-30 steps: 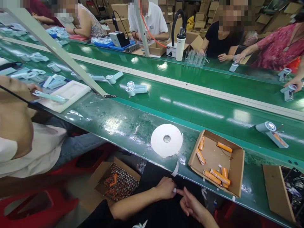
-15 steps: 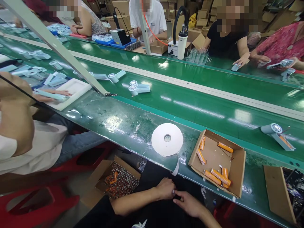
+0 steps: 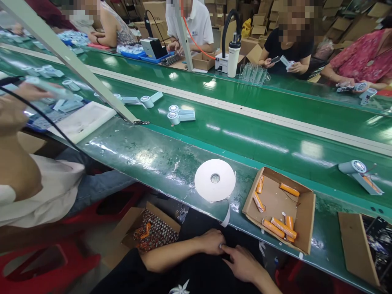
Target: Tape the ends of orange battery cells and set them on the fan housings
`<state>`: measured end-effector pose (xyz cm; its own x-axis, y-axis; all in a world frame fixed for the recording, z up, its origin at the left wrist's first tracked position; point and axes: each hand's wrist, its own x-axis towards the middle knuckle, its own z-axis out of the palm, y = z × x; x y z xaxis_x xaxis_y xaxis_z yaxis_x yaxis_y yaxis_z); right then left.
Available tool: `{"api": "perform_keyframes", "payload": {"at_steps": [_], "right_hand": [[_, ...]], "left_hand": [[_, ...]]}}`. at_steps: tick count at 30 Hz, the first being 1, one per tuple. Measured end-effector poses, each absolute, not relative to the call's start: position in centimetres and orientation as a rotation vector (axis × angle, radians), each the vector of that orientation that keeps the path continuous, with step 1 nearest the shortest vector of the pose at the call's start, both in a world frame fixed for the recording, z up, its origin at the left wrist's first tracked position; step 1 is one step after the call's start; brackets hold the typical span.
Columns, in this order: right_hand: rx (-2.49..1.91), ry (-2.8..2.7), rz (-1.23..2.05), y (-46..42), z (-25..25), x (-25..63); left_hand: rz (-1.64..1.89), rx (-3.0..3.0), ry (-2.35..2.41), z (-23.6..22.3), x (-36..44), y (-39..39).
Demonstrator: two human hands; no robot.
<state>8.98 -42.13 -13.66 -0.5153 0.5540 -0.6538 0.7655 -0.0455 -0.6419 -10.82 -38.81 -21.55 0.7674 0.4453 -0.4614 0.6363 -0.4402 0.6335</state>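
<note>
My left hand (image 3: 212, 241) rests on my lap below the table edge, fingers curled, pinching something small and white that I cannot make out. My right hand (image 3: 241, 262) lies beside it, fingers bent, its fingertips touching the left hand's. A white tape roll (image 3: 214, 180) lies flat on the green table above them, with a loose tail (image 3: 227, 216) hanging over the edge toward my hands. To the right stands an open cardboard box (image 3: 306, 212) holding several orange battery cells (image 3: 278, 227).
A box of battery cells (image 3: 153, 234) sits on the floor at my left knee. Pale blue fan parts (image 3: 359, 173) ride the green conveyor (image 3: 245, 134). A co-worker's arm (image 3: 18, 163) is at left; other people work across the line. A dark-filled box (image 3: 372, 245) sits far right.
My right hand has moved in from a spread pose to meet my left hand, and both have sunk slightly on my lap. The co-worker at left lifted a hand away from the white tray.
</note>
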Motion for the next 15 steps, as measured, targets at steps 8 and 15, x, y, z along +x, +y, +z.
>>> {"api": "perform_keyframes", "payload": {"at_steps": [8, 15], "right_hand": [[1.311, 2.082, -1.427, -41.2, -12.2, 7.3], [1.382, 2.052, -1.778, -40.5, -14.6, 8.7]], "left_hand": [[-0.169, 2.157, 0.725, -22.8, -11.1, -39.1], [-0.157, 2.142, 0.871, -22.2, -11.0, -38.6]]}}
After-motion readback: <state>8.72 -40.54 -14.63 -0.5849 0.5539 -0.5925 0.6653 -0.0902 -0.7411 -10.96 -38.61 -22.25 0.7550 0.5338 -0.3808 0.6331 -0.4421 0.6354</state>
